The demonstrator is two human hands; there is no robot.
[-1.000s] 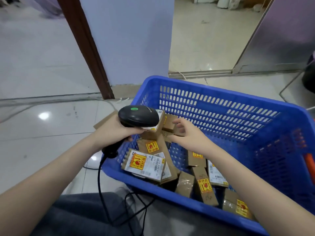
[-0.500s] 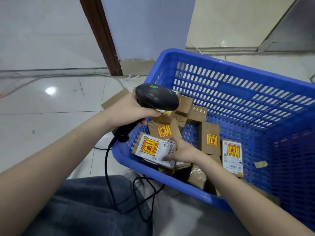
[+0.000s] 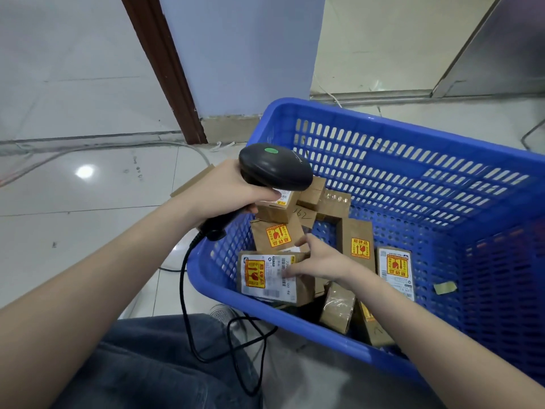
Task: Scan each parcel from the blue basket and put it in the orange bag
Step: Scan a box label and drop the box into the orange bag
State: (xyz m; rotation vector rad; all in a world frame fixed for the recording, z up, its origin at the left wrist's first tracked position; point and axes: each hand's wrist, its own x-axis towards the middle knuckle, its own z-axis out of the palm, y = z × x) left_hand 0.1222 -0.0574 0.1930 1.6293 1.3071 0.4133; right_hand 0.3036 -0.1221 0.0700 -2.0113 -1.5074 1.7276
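The blue basket point(image 3: 413, 134) stands on the floor before me and holds several small brown cardboard parcels with yellow and red stickers. My left hand point(image 3: 224, 187) grips the black barcode scanner point(image 3: 274, 166) over the basket's left rim, its head pointing into the basket. My right hand point(image 3: 318, 261) is inside the basket and grasps the near-left parcel point(image 3: 265, 278), thumb on its white label and fingers over its top edge. The orange bag is out of view.
The scanner's black cable point(image 3: 188, 305) loops down over my lap in dark trousers point(image 3: 141, 364). A flat cardboard piece point(image 3: 191, 181) lies on the tiled floor left of the basket. A brown door frame point(image 3: 165, 69) and blue wall stand behind.
My right hand moved from the far parcels down to the near-left labelled parcel and took hold of it. My left hand kept holding the scanner in place.
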